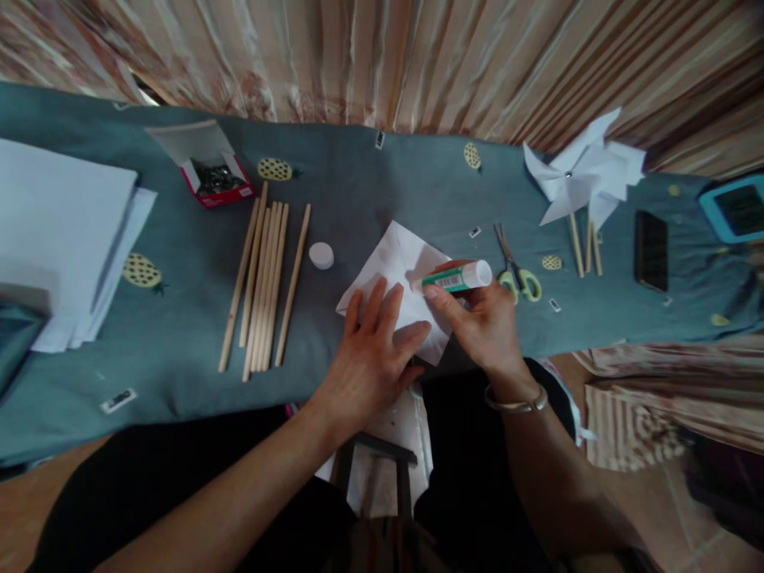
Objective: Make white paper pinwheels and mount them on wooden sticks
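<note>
A square sheet of white paper (382,259) lies on the cloth in front of me, turned cornerwise. My left hand (379,342) rests flat on its near left part with the fingers spread. In my right hand (486,314) is a green and white glue stick (457,277), held tilted, its tip at the middle of the paper. The fingers wrap around the tube. A white round cap (321,255) sits on the cloth left of the paper. Just beyond my right hand lie scissors (516,274) with light green handles, partly hidden by it.
Several wooden sticks (263,294) lie left of the cap. Behind them stands an open red box (218,179) of small metal pieces. White sheets (60,231) are stacked far left. Paper pinwheels (582,171) on sticks, a dark phone (650,251) and a blue-framed device (737,208) lie right.
</note>
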{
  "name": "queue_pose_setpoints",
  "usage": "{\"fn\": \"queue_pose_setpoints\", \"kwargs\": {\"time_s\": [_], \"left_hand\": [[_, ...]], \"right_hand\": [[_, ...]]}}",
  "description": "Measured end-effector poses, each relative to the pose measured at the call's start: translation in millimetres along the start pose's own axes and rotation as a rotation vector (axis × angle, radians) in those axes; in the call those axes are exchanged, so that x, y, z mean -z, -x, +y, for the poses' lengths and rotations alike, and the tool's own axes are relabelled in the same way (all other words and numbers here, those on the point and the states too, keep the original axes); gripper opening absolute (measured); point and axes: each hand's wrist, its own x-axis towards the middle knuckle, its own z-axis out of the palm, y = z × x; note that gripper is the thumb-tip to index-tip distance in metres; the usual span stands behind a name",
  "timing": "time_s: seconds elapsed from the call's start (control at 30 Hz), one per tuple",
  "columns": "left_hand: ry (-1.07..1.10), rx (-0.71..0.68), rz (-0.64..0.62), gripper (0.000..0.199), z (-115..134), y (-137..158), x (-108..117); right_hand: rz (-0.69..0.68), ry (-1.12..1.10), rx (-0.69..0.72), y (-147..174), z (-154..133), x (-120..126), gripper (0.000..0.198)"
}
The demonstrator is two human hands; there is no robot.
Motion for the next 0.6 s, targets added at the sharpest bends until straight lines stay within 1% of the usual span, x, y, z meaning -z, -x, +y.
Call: {"fn": "queue_pose_setpoints", "kwargs": {"time_s": [0.2,0.4,0.6], "left_hand": [[0.014,0.011,0.002,0.052,0.2,-0.8,-0.4],[0.012,0.017,-0.019,0.049,1.8,-1.2,1.8],[0.029,0.029,0.006,0.051,1.7,-0.7,-2.1]], "right_hand": [[-0.003,0.082,0.056,-0.9,-1.5,-1.6,0.032],[-0.010,0.118,0.061,-2.0,-4.8,-3.3,0.031],[0.015,0.131,0.059,-2.8,-5.5,-4.6,0.033]]}}
